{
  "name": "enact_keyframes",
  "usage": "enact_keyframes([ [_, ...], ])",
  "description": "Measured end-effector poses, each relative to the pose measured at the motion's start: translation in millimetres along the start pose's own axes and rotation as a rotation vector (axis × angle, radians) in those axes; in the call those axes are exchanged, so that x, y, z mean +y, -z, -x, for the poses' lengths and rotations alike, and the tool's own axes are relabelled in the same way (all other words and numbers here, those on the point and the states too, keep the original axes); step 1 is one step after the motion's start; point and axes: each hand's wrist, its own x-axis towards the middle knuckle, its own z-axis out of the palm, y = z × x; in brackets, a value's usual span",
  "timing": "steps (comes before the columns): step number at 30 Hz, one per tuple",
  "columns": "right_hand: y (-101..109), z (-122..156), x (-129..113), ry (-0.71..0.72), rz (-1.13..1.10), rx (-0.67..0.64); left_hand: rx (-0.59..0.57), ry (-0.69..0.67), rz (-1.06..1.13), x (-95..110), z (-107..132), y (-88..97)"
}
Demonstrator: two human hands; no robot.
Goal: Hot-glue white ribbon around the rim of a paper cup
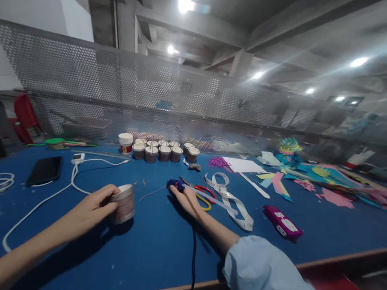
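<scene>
The wide blue-topped table (159, 245) carries everything, with a grey perforated metal screen (85, 78) along its far edge. Bright cut-outs of coloured paper (325, 177) are spread at the far right. A row of small filled paper cups (159, 152) stands at the back. A long white charging cable (52, 194) loops across the left side past a flat black phone (45, 170).

The left hand (93, 208) has its fingers and thumb wrapped round a small paper cup with a reddish-brown patterned wall (124, 204). The cup is tipped, its rim pointing right, low over the table near the front left. A thin paper wall probably dents easily, so a light hold near the base looks wiser than a squeeze at mid-wall.

The right hand (189, 200) lies stretched out, fingertips on a dark blue corded tool (174, 185). Whether it actually grips the tool I cannot tell. The tool's thin black cord (193, 256) runs under the forearm to the near edge, so it would be wise to keep the sleeve from dragging it.

Curling white paper strips (232, 201) and red-and-yellow-handled scissors (203, 195) lie just beside that hand, so the fingers are best kept away from the blades. A magenta packet (283, 222) lies further right.
</scene>
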Motion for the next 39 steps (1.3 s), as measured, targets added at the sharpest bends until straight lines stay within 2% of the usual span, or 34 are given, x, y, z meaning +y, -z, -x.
enact_keyframes([
  [7, 6.1, 9.4, -9.2, 0.004, 0.217, 0.005, -0.080, -0.177, -0.235, 14.1, 28.7, 6.0],
  [13, 25.4, 47.5, -6.4, -0.041, 0.314, 0.049, -0.088, -0.241, -0.284, 12.1, 54.9, 15.4],
  [19, 44.5, 102.1, 4.2, -0.033, 0.252, 0.132, -0.007, -0.336, -0.299, 1.1, 77.2, 25.5],
  [22, 43.8, 122.1, 9.9, -0.009, 0.200, 0.216, 0.056, -0.356, -0.327, -1.1, 85.8, 29.9],
  [26, 35.8, 134.0, 18.6, 0.008, 0.153, 0.315, 0.098, -0.320, -0.331, -2.3, 92.6, 31.2],
  [29, 30.2, 135.7, 23.0, -0.016, 0.146, 0.367, 0.118, -0.332, -0.345, -4.4, 89.8, 26.3],
  [32, 27.6, 137.2, 24.2, -0.026, 0.134, 0.367, 0.135, -0.374, -0.370, -7.4, 76.4, 15.1],
  [36, 31.3, 137.5, 24.2, -0.020, 0.110, 0.305, 0.070, -0.411, -0.452, -10.8, 45.7, -7.8],
  [39, 40.2, 124.1, 21.9, -0.025, 0.088, 0.215, 0.015, -0.414, -0.520, -12.8, 24.6, -23.5],
])
